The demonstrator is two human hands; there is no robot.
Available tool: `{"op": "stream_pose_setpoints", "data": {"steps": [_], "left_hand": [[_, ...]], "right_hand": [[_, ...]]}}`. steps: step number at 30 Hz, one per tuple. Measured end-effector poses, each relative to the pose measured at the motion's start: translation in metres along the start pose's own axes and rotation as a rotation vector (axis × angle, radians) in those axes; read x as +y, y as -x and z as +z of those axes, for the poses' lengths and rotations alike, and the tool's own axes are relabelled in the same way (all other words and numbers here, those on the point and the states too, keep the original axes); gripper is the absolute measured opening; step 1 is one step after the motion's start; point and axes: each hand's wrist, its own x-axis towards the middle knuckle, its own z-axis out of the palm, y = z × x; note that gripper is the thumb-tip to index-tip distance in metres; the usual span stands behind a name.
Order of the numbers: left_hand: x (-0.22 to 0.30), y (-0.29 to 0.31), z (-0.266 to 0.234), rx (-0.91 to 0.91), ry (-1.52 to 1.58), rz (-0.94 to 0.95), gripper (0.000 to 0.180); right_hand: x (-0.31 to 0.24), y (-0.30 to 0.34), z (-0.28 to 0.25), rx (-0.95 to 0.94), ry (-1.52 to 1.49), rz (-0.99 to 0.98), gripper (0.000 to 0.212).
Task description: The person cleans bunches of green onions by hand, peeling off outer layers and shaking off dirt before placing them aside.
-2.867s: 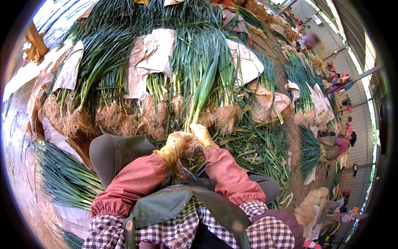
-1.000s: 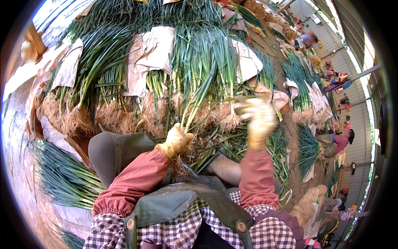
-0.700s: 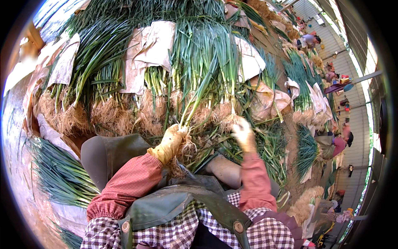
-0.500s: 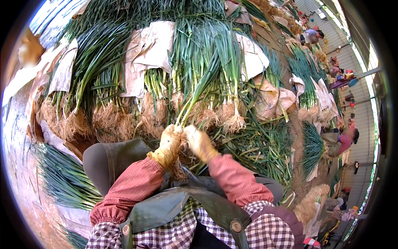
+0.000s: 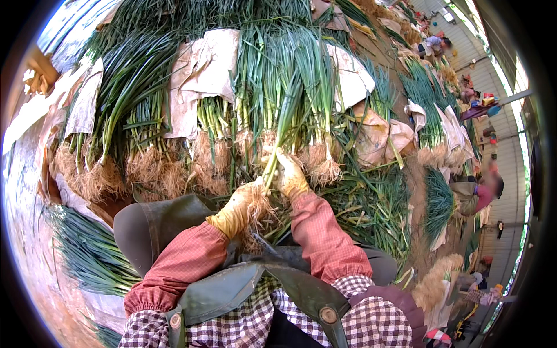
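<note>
Both hands wear yellowish gloves. My left hand (image 5: 237, 207) is closed round the root end of a few green onions (image 5: 272, 166), with pale stringy roots (image 5: 259, 207) hanging out beside its fingers. Higher up the same stalks, my right hand (image 5: 291, 176) has its fingers curled about them from the right. The long green leaves point away from me, over other bunches. Right behind the hands lie rooted bunches of green onions (image 5: 212, 159) in a row, their roots toward me. The palm sides of both hands are hidden.
Loose leaf trimmings (image 5: 371, 203) pile up at the right of my knees. Another green onion heap (image 5: 93, 249) lies at the left. Pale cloth sheets (image 5: 206, 69) cover parts of the row. Farther right, a person (image 5: 484, 191) sits by more bunches along a dirt aisle (image 5: 418, 203).
My right hand has moved forward and up along the stalks and now holds them above the left hand. The leaves have swung more upright. My left hand has shifted only slightly.
</note>
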Motion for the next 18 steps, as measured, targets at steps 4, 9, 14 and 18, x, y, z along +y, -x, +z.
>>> {"op": "stream_pose_setpoints", "data": {"steps": [4, 9, 14, 18], "left_hand": [[-0.005, 0.013, 0.008, 0.181, -0.737, 0.165, 0.035], [-0.011, 0.024, 0.02, 0.134, -1.157, 0.17, 0.022], [-0.016, 0.002, -0.011, 0.293, -1.063, 0.337, 0.02], [-0.014, 0.005, 0.003, 0.341, -1.036, 0.382, 0.016]], "right_hand": [[0.005, 0.006, -0.01, 0.332, 0.268, -0.233, 0.013], [0.019, 0.016, -0.016, 0.369, 0.136, -0.173, 0.017], [0.041, 0.037, -0.035, 0.45, 0.27, 0.083, 0.016], [0.088, 0.076, -0.096, -0.109, 1.603, 0.187, 0.019]]}}
